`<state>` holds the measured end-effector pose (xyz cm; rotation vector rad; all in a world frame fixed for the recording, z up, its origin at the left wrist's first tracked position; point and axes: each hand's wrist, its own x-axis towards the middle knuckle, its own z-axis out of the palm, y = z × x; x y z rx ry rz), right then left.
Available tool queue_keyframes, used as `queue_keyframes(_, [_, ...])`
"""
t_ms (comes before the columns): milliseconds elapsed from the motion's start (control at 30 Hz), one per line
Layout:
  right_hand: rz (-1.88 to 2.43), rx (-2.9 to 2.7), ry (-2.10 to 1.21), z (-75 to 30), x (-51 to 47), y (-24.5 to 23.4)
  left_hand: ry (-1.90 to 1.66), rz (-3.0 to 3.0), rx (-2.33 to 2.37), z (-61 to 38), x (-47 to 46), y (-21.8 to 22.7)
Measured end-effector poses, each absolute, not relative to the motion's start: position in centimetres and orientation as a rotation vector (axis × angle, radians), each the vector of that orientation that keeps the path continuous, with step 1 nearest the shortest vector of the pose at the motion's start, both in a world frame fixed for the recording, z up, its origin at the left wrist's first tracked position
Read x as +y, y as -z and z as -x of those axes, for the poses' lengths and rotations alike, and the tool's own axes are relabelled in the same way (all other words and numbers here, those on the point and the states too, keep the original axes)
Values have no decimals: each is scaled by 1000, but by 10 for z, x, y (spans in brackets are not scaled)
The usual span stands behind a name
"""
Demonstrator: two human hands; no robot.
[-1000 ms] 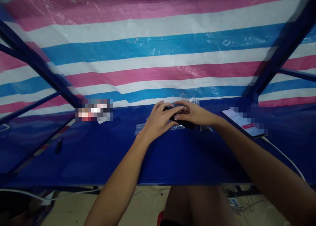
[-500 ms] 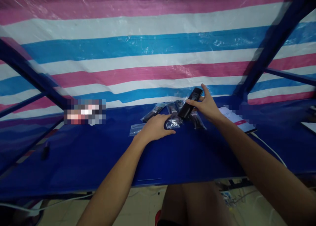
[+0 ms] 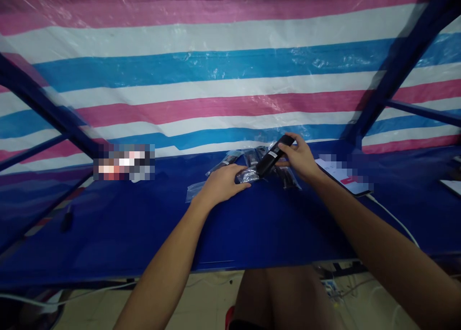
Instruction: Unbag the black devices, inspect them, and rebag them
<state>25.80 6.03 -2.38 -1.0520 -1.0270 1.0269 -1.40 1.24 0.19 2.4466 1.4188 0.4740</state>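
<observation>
A blue table bearing clear plastic bags of black items, a smartphone and white cable.

Pixelated patch at 9 o'clock and phone screen at 3 o'clock are obscured; clear plastic packets lie partly hidden by the left hand.

your right hand grips a black remote over the blue table, while your left hand rests against a clear plastic bag near more bagged remotes.

Right hand lower, black remote flatter (less steep), plastic pack shifted left
</observation>
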Motion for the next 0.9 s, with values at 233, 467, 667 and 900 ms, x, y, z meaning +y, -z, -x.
queue_keyframes(233, [970, -995, -1008, -234, 54, 37, -592, -2433, 1496, 12, 14, 1])
queue_keyframes(467, [938, -1117, -966, -209, 36, 42, -649, -2486, 1587, 1, 7, -1])
queue_keyframes(667, [1036, -1539, -769, -201, 24, 39, -741, -2511, 1575, -3, 4, -2])
queue_keyframes(900, [1038, -1632, -797, -198, 23, 42, -772, -2394, 1518, -2, 8, -5])
